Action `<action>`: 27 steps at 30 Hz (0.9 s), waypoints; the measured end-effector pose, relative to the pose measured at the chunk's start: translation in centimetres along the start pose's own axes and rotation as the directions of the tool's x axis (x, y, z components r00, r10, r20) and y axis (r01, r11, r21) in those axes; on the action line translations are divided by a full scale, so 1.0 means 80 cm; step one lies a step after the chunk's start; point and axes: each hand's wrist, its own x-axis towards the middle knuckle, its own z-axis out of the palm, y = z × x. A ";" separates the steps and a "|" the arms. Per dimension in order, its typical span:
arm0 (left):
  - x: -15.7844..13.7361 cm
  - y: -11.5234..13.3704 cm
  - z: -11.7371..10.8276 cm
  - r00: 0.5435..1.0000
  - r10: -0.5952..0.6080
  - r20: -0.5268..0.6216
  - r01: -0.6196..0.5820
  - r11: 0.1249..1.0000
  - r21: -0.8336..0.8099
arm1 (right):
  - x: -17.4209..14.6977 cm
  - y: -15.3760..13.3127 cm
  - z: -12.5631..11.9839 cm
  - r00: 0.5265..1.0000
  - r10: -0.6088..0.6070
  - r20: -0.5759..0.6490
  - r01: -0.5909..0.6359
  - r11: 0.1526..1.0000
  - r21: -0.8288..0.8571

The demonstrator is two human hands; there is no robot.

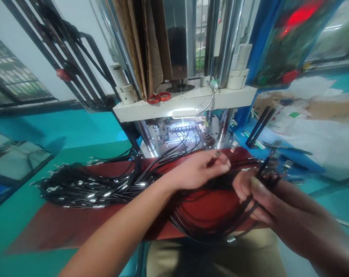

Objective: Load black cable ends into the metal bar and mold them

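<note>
Several black cables (245,211) are gripped between the thumb and fingers of the right hand (267,200), with their metal ends projecting above the fist. From this grip their long axis is directed downward and to the left, then bent in a loop along the near edge of the red mat (215,209). The left hand (202,169) is placed just beside, to the left of the held ends, with its fingers curled toward the thumb; whether anything is pinched there cannot be told, owing to blur. The lit mold (182,132) is situated beyond both hands and is approached more closely by the left. It is occupied by other leads (178,148), which are drawn toward the pile (84,188) at left and partly hidden by the left hand and forearm. Access from above is limited by the press plate (192,100), on which red scissors (159,97) are rested. At right, a blue tray (301,163) is set on the green desk (21,227).
</note>
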 end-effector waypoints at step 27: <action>-0.060 -0.032 0.061 0.795 -0.382 -0.470 -0.072 0.711 -0.700 | 0.105 0.047 0.050 0.989 0.117 0.092 -0.142 0.928 0.345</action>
